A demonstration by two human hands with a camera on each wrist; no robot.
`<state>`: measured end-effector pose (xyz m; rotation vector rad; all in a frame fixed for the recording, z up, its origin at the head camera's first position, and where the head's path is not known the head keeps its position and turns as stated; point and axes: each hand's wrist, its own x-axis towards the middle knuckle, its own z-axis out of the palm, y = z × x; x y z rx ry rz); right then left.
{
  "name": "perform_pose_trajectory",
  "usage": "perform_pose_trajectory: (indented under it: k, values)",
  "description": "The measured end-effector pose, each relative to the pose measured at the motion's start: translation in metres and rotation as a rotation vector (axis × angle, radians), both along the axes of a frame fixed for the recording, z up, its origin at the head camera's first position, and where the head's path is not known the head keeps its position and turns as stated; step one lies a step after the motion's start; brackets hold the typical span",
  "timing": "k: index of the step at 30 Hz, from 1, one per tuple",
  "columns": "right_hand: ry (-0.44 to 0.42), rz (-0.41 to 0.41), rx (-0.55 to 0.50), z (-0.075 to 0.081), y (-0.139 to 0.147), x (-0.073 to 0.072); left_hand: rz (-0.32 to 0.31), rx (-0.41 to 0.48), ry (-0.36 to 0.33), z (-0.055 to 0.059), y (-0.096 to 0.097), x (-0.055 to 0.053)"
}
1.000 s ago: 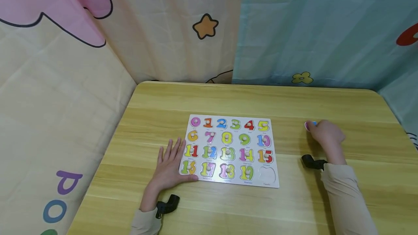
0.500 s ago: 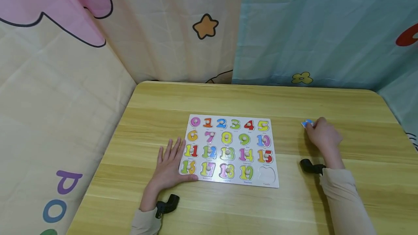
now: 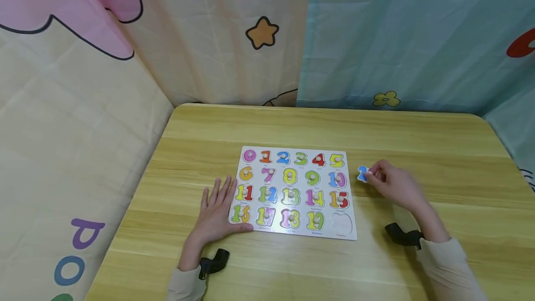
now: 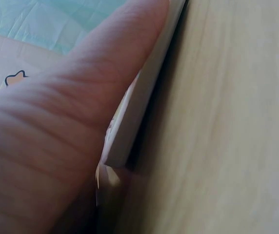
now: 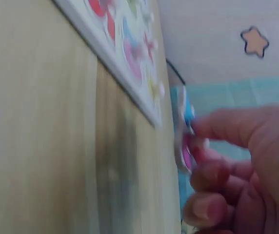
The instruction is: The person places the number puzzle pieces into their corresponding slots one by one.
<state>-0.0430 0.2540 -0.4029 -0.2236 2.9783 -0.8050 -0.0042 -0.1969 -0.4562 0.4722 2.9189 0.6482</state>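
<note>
A white number puzzle board [image 3: 336, 219] lies on the table, with knobbed number pieces from 0 to 19 in its recesses and a bare recess at the lower right. My left hand [image 3: 215, 217] rests at the board's lower left corner, fingers straight along the left edge and thumb over the front edge. In the left wrist view the thumb [image 4: 115, 53] lies along the board's edge [image 4: 134, 112]. Right of the board, my right hand [image 3: 399, 185] pinches a puzzle piece [image 3: 362, 174] showing a blue 2. The right wrist view shows the piece [image 5: 186, 151] tilted, blue and pink, off the tabletop.
The wooden table [image 3: 292, 268] stretches around the board on all sides. Printed curtains [image 3: 209, 36] hang behind its back edge and at the left. A black wrist camera [image 3: 403, 236] is strapped at the right wrist, another black camera [image 3: 215, 264] at the left.
My right hand has carried the puzzle piece left and toward me, from the table's right side to near the board's right edge. The blue 2 has come into sight. The left hand and board stay put.
</note>
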Motion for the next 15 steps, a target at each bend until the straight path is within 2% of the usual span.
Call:
perform_pose_trajectory:
  k: [4,7,10,15]
  values:
    - [-0.049,0.170,-0.038,-0.001,-0.019,0.015,0.002,0.009,0.011,0.001,0.000,0.000]
    - [-0.077,0.258,-0.044,-0.002,-0.030,0.025,-0.001,0.014,0.024,0.001,0.001,0.000]
    - [-0.095,0.318,-0.038,-0.004,-0.037,0.034,0.001,0.013,0.019,0.002,0.001,0.000]
    - [-0.123,0.359,-0.005,-0.008,-0.043,0.044,0.005,0.010,0.008,0.001,0.001,0.001]
